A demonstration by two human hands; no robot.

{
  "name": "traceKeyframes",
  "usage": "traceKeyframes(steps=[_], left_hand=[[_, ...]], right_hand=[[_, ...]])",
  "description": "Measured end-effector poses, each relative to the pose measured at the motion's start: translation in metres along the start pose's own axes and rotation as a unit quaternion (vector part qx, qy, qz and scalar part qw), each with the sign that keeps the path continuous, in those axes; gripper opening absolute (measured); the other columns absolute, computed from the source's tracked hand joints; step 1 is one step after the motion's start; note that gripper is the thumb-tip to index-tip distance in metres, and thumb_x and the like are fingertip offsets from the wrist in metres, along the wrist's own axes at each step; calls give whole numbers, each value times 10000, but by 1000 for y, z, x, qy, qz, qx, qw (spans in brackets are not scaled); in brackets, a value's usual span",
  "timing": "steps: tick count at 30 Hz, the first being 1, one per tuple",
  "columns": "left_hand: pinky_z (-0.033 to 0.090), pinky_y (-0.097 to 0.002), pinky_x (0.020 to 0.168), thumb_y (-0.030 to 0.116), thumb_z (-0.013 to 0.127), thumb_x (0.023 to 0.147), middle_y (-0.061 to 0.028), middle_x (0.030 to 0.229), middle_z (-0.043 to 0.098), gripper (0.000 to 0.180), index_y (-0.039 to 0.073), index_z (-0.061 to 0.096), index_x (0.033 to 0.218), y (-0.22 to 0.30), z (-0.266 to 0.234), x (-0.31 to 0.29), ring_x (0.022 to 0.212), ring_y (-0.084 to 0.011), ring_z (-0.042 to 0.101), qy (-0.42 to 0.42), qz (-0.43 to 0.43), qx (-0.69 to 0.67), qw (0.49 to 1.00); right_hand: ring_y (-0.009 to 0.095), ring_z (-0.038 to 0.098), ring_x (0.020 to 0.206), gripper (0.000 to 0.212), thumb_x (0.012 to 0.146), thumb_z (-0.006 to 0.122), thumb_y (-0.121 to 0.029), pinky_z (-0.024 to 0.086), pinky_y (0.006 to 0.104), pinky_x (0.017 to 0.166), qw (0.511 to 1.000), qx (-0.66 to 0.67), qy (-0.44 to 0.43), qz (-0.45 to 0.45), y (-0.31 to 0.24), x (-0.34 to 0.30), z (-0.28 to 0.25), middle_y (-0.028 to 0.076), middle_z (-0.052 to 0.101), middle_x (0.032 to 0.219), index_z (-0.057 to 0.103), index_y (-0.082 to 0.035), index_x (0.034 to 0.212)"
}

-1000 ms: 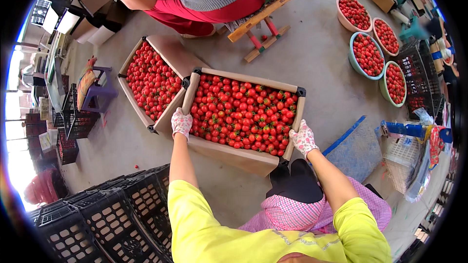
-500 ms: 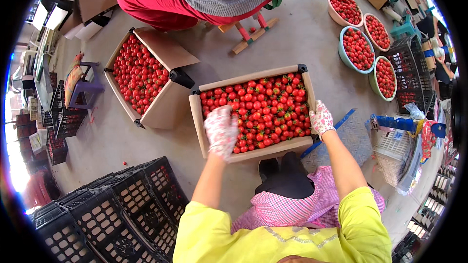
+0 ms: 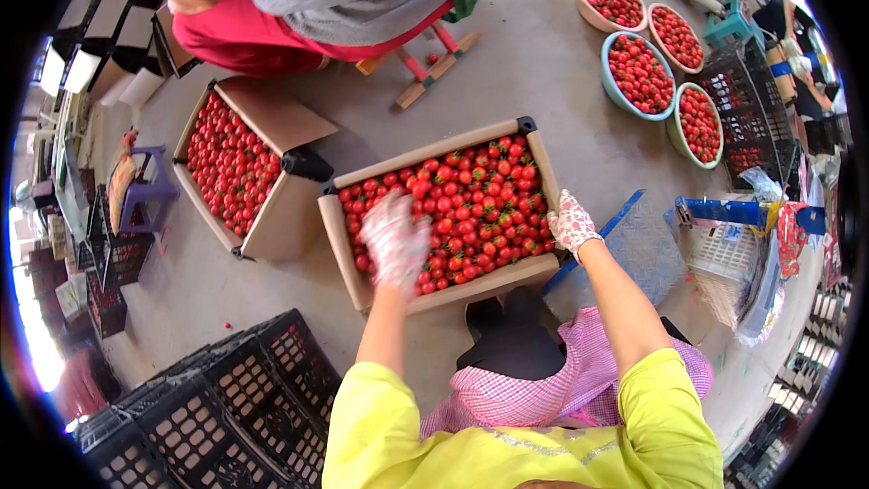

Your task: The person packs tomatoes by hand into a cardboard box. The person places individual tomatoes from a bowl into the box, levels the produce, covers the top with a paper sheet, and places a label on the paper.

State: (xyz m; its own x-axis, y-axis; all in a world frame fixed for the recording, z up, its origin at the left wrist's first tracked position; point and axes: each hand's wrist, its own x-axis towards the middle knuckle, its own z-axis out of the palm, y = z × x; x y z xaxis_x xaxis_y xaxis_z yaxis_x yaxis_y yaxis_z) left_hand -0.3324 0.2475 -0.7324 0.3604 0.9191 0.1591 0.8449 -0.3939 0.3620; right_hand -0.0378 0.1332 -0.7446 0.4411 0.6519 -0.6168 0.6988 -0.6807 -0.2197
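Note:
In front of me an open cardboard box [image 3: 434, 147] with black corner caps is filled with red cherry tomatoes [image 3: 480, 217], several with green stems. My left hand [image 3: 396, 240], in a pale patterned glove, is over the tomatoes at the box's left part; motion smears its fingers, and whether it touches or holds any is unclear. At the right wall, my right hand [image 3: 574, 225], in a flowered glove, grips the box's rim near the front corner.
Another tomato-filled box [image 3: 303, 195] stands to the left, its flap folded out. A person in red trousers [image 3: 253, 32] is beyond it, near a low wooden stool [image 3: 434, 68]. Several tomato basins [image 3: 608, 81] are at far right. Black crates [image 3: 217, 407] occupy the near left, and a metal plate [image 3: 643, 258] lies right.
The whole view has shifted, so the boxes and basins appear farther left. My left hand still moves over the tomatoes, blurred; my right hand stays at the box's right rim.

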Motion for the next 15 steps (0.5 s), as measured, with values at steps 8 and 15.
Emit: traceKeyframes(steps=[8, 15], left_hand=[[477, -381, 789, 193, 640, 872, -205, 1029, 617, 423, -42, 500, 1195, -111, -4, -99, 874, -278, 601, -15, -468, -211, 858], [462, -303, 613, 100, 605, 869, -64, 815, 600, 188, -12, 547, 1009, -136, -16, -102, 677, -140, 540, 5, -449, -305, 840]], right_hand=[[388, 585, 1066, 496, 792, 647, -223, 459, 411, 949, 988, 147, 32, -45, -26, 33, -24, 238, 618, 1127, 545, 36, 1202], [364, 573, 1120, 557, 781, 636, -177, 453, 386, 956, 971, 218, -87, -45, -33, -11, -60, 246, 606, 1168, 516, 24, 1287]])
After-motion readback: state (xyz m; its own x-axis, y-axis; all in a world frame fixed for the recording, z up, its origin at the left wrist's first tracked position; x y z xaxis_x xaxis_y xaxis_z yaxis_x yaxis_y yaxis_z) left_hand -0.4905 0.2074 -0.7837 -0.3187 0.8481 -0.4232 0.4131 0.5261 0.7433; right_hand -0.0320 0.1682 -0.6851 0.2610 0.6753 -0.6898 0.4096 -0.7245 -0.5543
